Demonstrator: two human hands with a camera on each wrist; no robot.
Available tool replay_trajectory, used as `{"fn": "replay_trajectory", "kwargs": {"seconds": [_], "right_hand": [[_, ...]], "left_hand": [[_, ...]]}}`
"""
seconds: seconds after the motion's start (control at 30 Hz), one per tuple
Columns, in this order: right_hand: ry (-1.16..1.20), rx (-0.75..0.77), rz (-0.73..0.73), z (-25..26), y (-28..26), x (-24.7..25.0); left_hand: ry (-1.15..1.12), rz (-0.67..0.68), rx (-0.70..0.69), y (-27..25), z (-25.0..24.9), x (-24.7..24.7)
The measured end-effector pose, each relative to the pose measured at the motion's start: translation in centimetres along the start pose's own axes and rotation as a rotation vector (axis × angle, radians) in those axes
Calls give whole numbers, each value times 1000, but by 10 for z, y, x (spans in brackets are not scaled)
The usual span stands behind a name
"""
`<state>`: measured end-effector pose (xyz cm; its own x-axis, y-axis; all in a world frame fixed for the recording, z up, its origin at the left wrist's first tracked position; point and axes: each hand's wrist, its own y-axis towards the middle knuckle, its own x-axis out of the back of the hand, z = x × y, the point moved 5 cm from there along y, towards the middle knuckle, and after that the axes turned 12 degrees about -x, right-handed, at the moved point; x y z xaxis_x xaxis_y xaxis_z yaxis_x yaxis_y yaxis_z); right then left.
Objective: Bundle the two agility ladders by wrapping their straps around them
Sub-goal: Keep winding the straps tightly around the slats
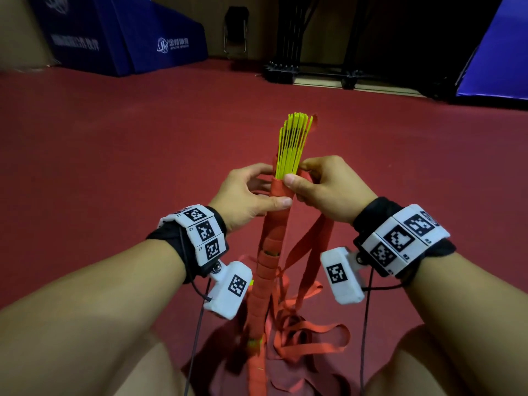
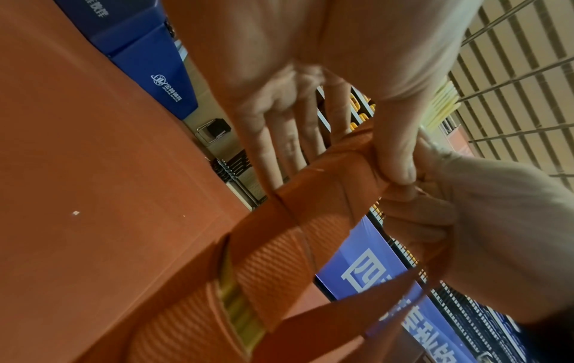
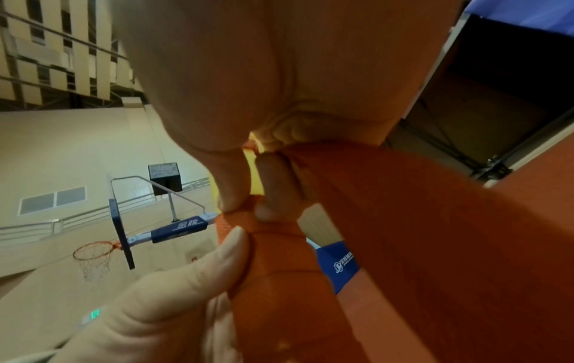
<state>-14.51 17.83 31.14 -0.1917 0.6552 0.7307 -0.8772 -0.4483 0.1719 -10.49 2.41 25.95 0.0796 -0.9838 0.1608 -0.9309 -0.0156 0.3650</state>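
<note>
A bundle of yellow ladder rungs (image 1: 293,141) stands almost upright in front of me, its lower length wound in orange strap (image 1: 268,261). My left hand (image 1: 254,192) grips the wrapped bundle (image 2: 326,186) just below the bare rungs, thumb across the front. My right hand (image 1: 311,184) pinches the top turn of strap (image 3: 273,221) against the rungs, and a wide run of strap (image 3: 434,233) leads away under its palm. Loose orange strap (image 1: 308,335) lies piled on the floor between my knees.
Red sports floor (image 1: 114,155) spreads all around. Blue padded blocks (image 1: 128,38) stand at the far left, a black wheeled frame (image 1: 314,72) and a folding chair (image 1: 235,30) at the back, a blue banner (image 1: 497,58) at the right.
</note>
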Motion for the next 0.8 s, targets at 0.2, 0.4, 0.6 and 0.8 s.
{"fn": "replay_trajectory", "kwargs": {"seconds": [0.2,0.4,0.6,0.8], "right_hand": [[87,-59,22,-7,-1,-1],[27,-152,-32,-7,-5,4],[63,-181,-104,2,-9,4],[-72,-146,-175,11,-11,2]], "left_hand": [[63,-56,-14,1,-2,-3],[161,-105,-9,2,-1,1],[339,-101,-53,3,-6,1],[308,-33,-46,0,-11,-10]]}}
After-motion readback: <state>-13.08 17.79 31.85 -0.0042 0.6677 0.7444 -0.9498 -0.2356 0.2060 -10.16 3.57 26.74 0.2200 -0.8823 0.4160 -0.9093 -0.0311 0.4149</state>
